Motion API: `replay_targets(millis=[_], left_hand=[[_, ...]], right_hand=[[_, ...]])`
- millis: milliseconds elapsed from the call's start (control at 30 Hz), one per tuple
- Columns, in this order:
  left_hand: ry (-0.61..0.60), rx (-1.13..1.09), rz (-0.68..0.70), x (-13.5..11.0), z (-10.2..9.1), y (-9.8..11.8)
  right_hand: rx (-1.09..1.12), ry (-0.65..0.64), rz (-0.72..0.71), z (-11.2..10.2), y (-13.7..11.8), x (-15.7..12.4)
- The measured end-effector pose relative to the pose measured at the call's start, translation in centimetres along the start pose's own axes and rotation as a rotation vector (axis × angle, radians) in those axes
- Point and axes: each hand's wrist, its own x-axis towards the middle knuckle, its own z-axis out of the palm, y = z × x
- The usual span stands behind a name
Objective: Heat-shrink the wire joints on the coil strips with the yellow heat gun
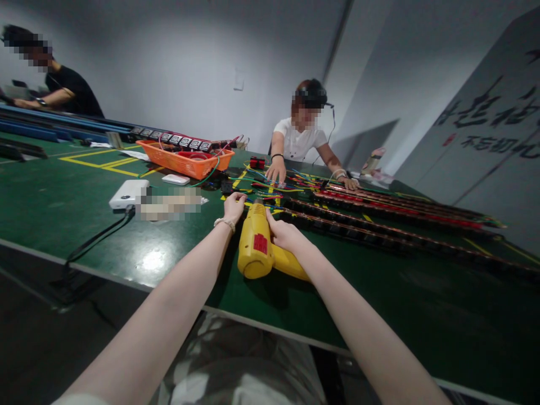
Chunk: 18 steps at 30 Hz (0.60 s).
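Note:
My right hand [287, 233] is wrapped round the handle of a yellow heat gun [255, 242], whose nozzle points away from me toward the coloured wires [276, 194]. Just left of the nozzle, my left hand [235, 207] has its fingers pinched together on wires; the exact spot between the fingertips is hidden. Beyond those fingers lies a small black connector [226, 187]. The wires run to long dark strips [337, 216] stretching off to the right.
An orange basket [177, 161] holds parts and wires. Left of my hand are a white power bank [129, 194] with a black cable and a flat white case [176, 179]. Across the green table [185, 242], a co-worker [299, 135] reaches into the wires; another person [71, 90] works far left.

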Motion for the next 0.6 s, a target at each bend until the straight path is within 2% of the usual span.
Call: replay_targets(millis=[233,600], left_hand=[[-0.097,0.077,0.058,-0.2,-0.3,0.5],[-0.062,0.06,0.087,0.3,0.0,0.1]], right_hand=[[-0.005,0.039,-0.031,0.2,-0.2,0.8],[0.043,-0.007,0.009,0.6,0.9,0.1]])
